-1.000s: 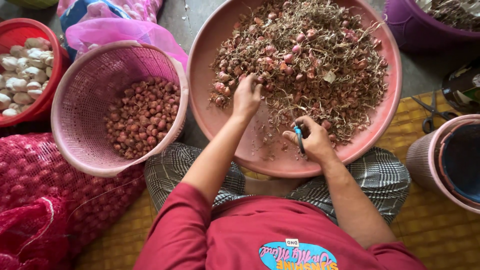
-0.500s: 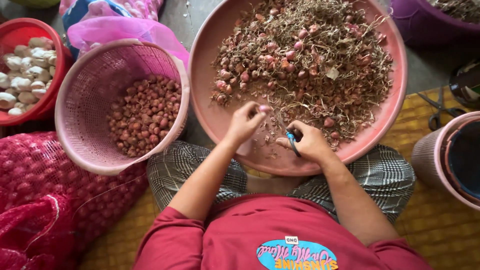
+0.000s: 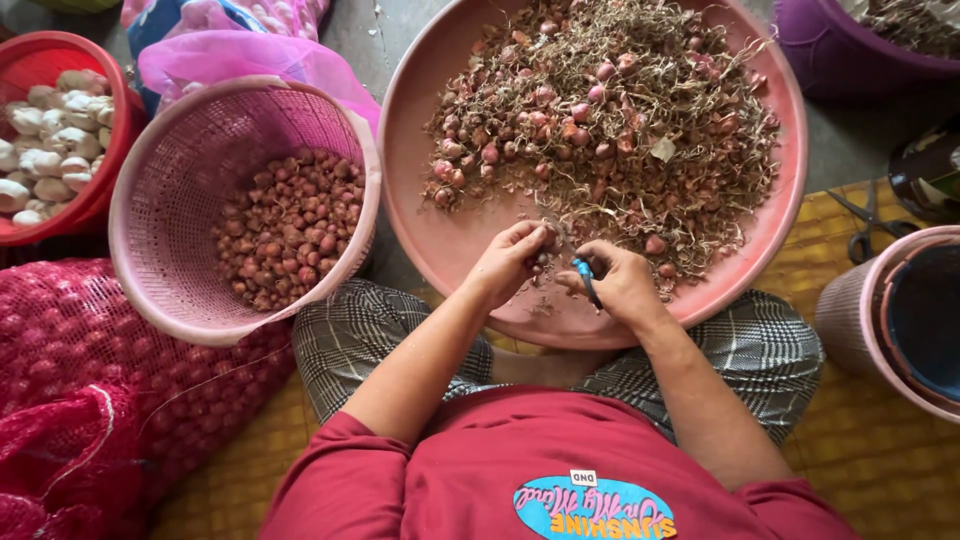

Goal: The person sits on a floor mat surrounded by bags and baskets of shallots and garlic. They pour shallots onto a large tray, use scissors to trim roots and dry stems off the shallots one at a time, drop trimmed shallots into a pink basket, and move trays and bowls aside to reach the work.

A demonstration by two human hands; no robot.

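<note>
Pink tray (image 3: 430,240) of shallots, both hands at its lower edge, frame centre.
Left hand (image 3: 512,262) pinches a shallot (image 3: 541,258); right hand (image 3: 618,283) grips a blue-handled knife (image 3: 584,280) beside it.

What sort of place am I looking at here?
Probably a floor-level produce sorting spot: a woven mat, a big pink tray of untrimmed shallots, a pink basket of cleaned ones, and red mesh sacks.

- A pink basket (image 3: 170,190) at the left, with small red shallots (image 3: 285,225) inside.
- A red bowl (image 3: 105,150) of pale garlic bulbs (image 3: 40,135) at the far left.
- Scissors (image 3: 865,225) on the yellow mat (image 3: 850,470).
- A purple tub (image 3: 850,50), top right.
</note>
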